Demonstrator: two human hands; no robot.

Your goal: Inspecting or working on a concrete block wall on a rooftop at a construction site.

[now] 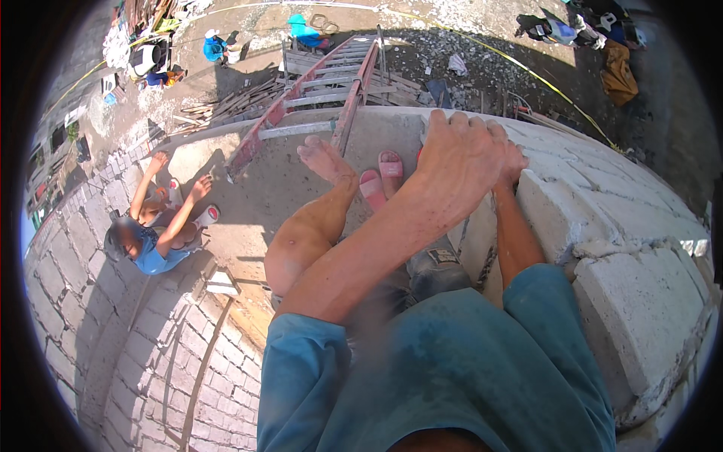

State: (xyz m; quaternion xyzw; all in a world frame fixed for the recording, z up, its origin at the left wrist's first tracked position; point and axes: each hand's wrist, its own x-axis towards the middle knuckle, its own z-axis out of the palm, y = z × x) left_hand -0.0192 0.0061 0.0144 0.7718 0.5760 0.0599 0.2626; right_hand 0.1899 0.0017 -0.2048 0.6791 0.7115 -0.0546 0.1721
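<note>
Around two o'clock now, the left hand (458, 151) is overlapping a mostly hidden right hand (513, 163), whether they're gripping I can't tell, and the concrete block wall (640, 305) is standing at three o'clock, already laid, anything left not showing.

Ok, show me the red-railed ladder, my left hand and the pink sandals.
Red-railed ladder (319, 99): head view, on a rung.
Left hand (465, 154): head view, on the back of the hand.
Pink sandals (373, 190): head view, on the picture's left sandal.

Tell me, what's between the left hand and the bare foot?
In the head view, pink sandals lie between the left hand and the bare foot.
</note>
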